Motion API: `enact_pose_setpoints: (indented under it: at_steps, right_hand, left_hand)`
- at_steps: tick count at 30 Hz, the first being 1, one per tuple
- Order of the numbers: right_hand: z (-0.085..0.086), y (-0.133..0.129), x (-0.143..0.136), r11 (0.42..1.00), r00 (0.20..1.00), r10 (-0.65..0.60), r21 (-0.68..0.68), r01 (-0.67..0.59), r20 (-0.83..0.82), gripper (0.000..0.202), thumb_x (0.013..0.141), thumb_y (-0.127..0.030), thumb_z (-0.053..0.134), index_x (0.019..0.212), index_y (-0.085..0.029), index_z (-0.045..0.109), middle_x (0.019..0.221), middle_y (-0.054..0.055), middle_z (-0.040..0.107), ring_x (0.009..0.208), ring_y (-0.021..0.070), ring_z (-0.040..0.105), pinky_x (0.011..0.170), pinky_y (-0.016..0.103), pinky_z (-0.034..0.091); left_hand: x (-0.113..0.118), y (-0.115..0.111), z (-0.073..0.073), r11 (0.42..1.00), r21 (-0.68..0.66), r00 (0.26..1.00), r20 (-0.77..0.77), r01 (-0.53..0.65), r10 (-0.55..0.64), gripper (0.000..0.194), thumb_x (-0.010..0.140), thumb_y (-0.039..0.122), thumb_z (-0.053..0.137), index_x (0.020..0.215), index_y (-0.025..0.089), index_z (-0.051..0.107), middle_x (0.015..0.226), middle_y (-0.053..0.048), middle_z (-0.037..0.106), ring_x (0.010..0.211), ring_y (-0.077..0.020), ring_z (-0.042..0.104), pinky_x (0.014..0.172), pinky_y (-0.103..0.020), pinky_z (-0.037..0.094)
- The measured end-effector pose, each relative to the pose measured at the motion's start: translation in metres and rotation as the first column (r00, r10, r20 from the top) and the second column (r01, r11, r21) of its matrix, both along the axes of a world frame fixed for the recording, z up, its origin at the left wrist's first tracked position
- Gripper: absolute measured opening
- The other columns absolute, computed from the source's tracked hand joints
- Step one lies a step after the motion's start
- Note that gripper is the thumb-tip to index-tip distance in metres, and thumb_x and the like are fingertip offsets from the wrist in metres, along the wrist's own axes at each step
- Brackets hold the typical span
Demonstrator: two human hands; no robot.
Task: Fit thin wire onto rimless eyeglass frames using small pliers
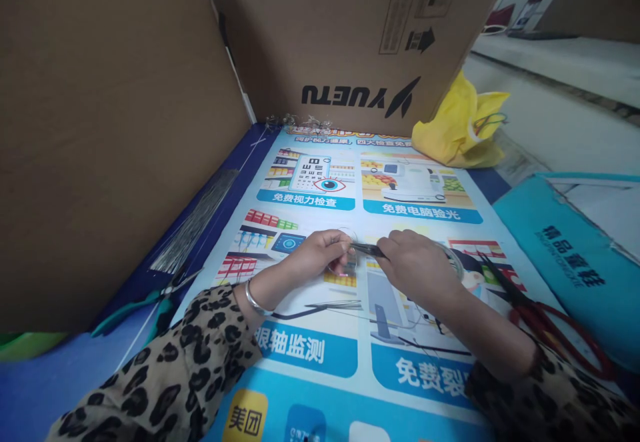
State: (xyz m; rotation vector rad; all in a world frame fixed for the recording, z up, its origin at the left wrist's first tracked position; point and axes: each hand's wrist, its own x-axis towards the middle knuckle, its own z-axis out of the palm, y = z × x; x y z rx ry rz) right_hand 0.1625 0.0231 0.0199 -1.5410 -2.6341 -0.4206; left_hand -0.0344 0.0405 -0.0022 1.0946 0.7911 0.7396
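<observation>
Wire loop (356,262), thin and bent round, sits at the centre of my feed, pinched between thumb and forefinger of the left hand (325,252). I see the right hand (417,265) closed in a fist around a dark narrow-nosed tool (369,249), its tip meeting the left fingertips; that fist hides the handles from me, and I cannot tell whether the nose bites the wire. Around them, taking twelve o'clock as straight ahead, I have loose wire lengths (340,305) at six, a bundle of straight wires (195,222) just past nine, green-handled pliers (164,302) between eight and nine, and red-handled scissors (555,335) near four. Bent wire pieces (305,122) lie between eleven and twelve, a yellow bag (450,132) between one and two. Tall cardboard blocks my view: a plain panel (110,129) toward ten and a printed panel (340,35) at twelve, reading "YUETU" upside down. At three, a blue box (530,229) says "精品童鞋". Beneath the hands, the poster (367,362) reads "免费视力检查", "免费电脑验光" and "眼轴监测"; the right sleeve (555,392) cuts off "免费裂", and a yellow tile (245,417) toward seven says "美团".
</observation>
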Motion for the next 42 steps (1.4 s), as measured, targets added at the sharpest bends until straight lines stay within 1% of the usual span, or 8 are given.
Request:
enact_pose_setpoints:
  at_steps: [6,13,17,23,27,36,42]
  right_hand:
    - [0.0022,-0.0015,-0.0012,1.0,0.998,-0.009,-0.01,0.009,0.054,0.018,0.084,-0.031,0.049,0.077,-0.017,0.059,0.075,0.005,0.06,0.072,0.0197,0.053,0.06,0.029,0.027]
    - [0.0022,-0.0021,-0.001,0.998,0.996,-0.025,-0.063,0.03,0.081,0.023,0.086,-0.035,0.046,0.078,-0.017,0.057,0.075,0.006,0.061,0.07,0.0188,0.055,0.057,0.029,0.027]
    - [0.0009,-0.0022,-0.0011,0.998,0.997,-0.035,-0.057,0.039,0.07,0.025,0.087,-0.036,0.045,0.077,-0.017,0.057,0.075,0.006,0.061,0.069,0.0188,0.055,0.056,0.029,0.027]
    - [-0.0015,-0.0022,-0.0007,0.999,0.999,-0.025,0.021,0.024,0.046,0.02,0.086,-0.031,0.046,0.078,-0.017,0.058,0.075,0.006,0.06,0.074,0.0208,0.053,0.061,0.03,0.027]
    - [-0.0022,-0.0011,-0.0003,0.999,0.999,-0.016,0.049,0.014,0.047,0.02,0.085,-0.029,0.046,0.077,-0.017,0.058,0.074,0.006,0.059,0.073,0.0206,0.051,0.062,0.03,0.026]
    - [-0.0024,-0.0005,-0.001,0.999,0.999,0.002,0.041,-0.003,0.033,0.018,0.085,-0.026,0.046,0.078,-0.016,0.059,0.074,0.007,0.059,0.073,0.0207,0.05,0.062,0.03,0.026]
    - [-0.002,-0.0016,-0.0019,1.0,0.998,-0.029,0.0,0.029,0.059,0.018,0.085,-0.026,0.045,0.079,-0.015,0.059,0.076,0.008,0.059,0.073,0.0202,0.051,0.06,0.03,0.026]
  left_hand:
    - [-0.0016,0.0008,-0.0009,0.999,0.006,0.999,-0.015,0.031,-0.031,0.026,0.077,0.039,0.06,0.076,0.013,0.054,0.054,0.004,0.052,0.044,-0.0054,0.049,0.046,-0.019,0.035]
    - [-0.0007,0.0003,-0.0002,0.999,0.016,0.999,-0.016,0.035,-0.035,0.026,0.078,0.039,0.059,0.074,0.014,0.053,0.055,0.003,0.052,0.044,-0.0049,0.048,0.047,-0.019,0.036]
    - [0.0007,-0.0005,-0.0007,1.0,0.03,0.999,-0.033,0.005,-0.004,0.025,0.077,0.038,0.059,0.073,0.014,0.052,0.057,0.003,0.052,0.045,-0.0053,0.05,0.048,-0.019,0.038]
    - [0.0029,-0.0006,-0.0019,0.995,0.057,0.993,-0.083,-0.077,0.082,0.021,0.078,0.035,0.056,0.075,0.015,0.052,0.059,0.004,0.052,0.044,-0.0055,0.051,0.05,-0.021,0.045]
    - [0.0031,-0.0002,-0.002,0.993,0.066,0.991,-0.089,-0.096,0.101,0.019,0.079,0.034,0.055,0.076,0.015,0.053,0.059,0.005,0.052,0.044,-0.0051,0.05,0.051,-0.022,0.047]
    - [0.0031,-0.0013,-0.0003,0.991,0.102,0.986,-0.139,-0.083,0.097,0.018,0.079,0.032,0.053,0.075,0.016,0.051,0.058,0.004,0.053,0.045,-0.0058,0.051,0.052,-0.022,0.047]
    - [0.0043,-0.0033,0.0006,0.985,0.137,0.973,-0.19,-0.106,0.131,0.018,0.079,0.034,0.053,0.076,0.016,0.051,0.057,0.004,0.052,0.047,-0.0064,0.051,0.052,-0.021,0.047]
